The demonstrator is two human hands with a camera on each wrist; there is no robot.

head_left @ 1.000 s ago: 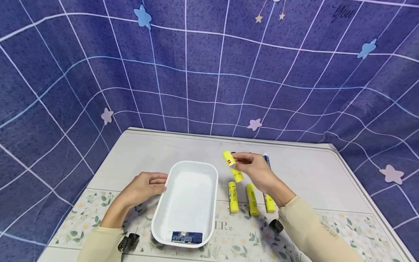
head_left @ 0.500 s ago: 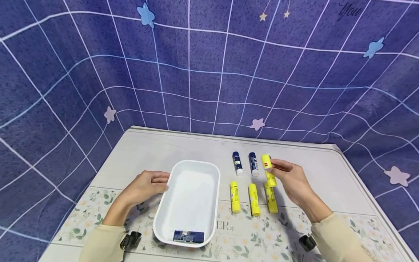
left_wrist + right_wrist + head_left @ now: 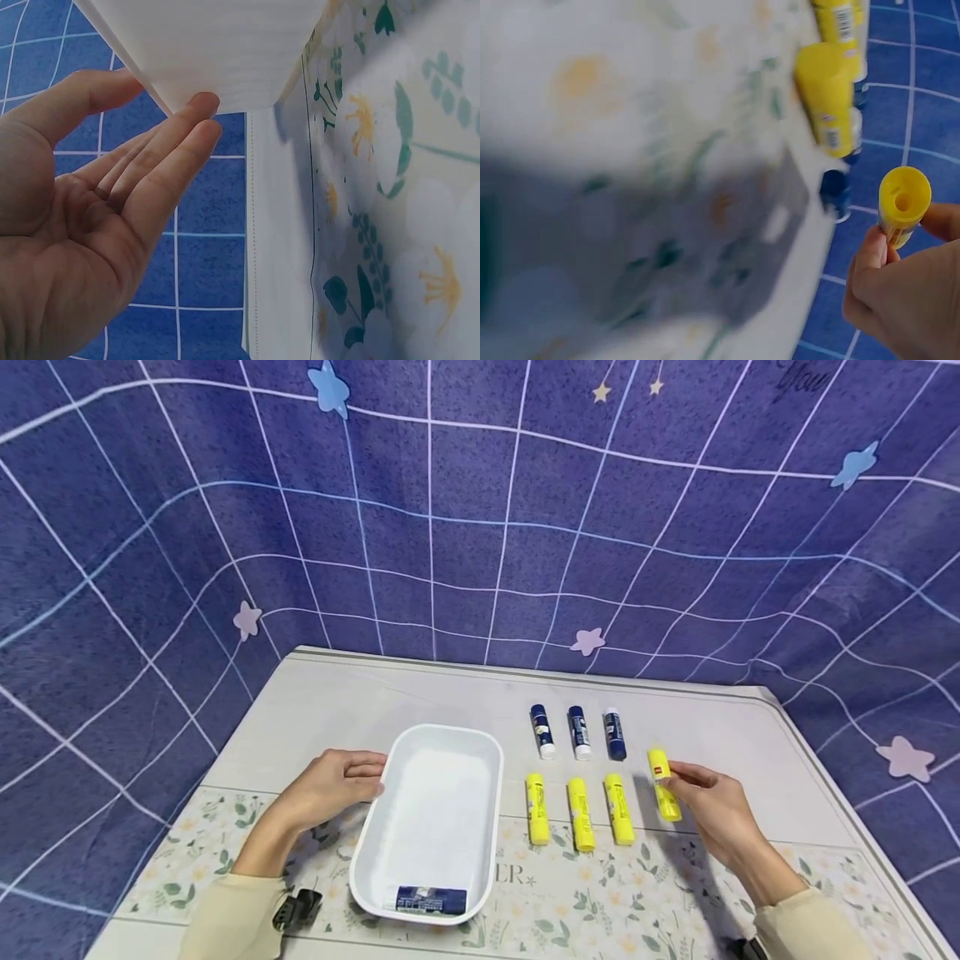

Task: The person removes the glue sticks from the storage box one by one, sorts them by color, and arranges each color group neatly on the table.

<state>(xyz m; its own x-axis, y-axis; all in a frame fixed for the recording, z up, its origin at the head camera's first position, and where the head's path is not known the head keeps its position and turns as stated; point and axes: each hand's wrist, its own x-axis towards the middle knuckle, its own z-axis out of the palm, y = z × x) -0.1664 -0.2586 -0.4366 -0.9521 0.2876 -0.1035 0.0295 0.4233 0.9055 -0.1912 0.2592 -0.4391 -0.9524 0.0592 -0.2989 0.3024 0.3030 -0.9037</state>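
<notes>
In the head view my right hand [image 3: 712, 806] pinches a yellow glue stick [image 3: 663, 783] by its side, a little above the table at the right end of a row of yellow glue sticks [image 3: 580, 814]. The right wrist view shows the hollow base of that held stick [image 3: 904, 196] between thumb and fingers. My left hand [image 3: 333, 789] rests against the left side of a white tray [image 3: 358, 852]; in the left wrist view its nearly straight fingers [image 3: 176, 146] touch the tray's outer wall [image 3: 217, 52]. A dark blue glue stick [image 3: 431, 900] lies across the tray's near end.
Behind the yellow row lie 3 dark blue glue sticks [image 3: 578, 732] with white ends. The table [image 3: 337, 693] has a plain pale back part and a floral front part. A purple-blue curtain [image 3: 480, 527] with a line grid and stars hangs behind it.
My right hand has carried the yellow glue stick rightward and lower, from above the blue sticks to the right of both rows. The left hand and tray stay in place.
</notes>
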